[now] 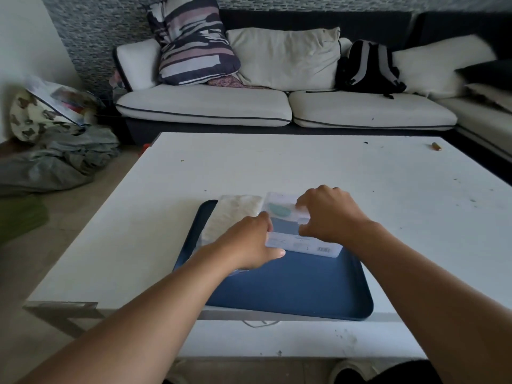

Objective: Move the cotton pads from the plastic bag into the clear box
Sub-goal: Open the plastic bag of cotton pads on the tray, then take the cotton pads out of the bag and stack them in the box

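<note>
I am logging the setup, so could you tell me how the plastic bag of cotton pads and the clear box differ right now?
The plastic bag is soft, crinkled and looks white; the clear box is rigid and see-through. The bag lies left of the box. The left hand and the right hand both grip the box. Both sit on the blue tray.

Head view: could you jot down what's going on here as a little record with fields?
surface: white table
tray: blue tray at the table's near edge
clear box: clear box on the tray, toward its far side
plastic bag: plastic bag of cotton pads, left of the box and touching it
left hand: left hand holds the box's left side
right hand: right hand fingers curled on the box's top
background: sofa, backpack
</note>
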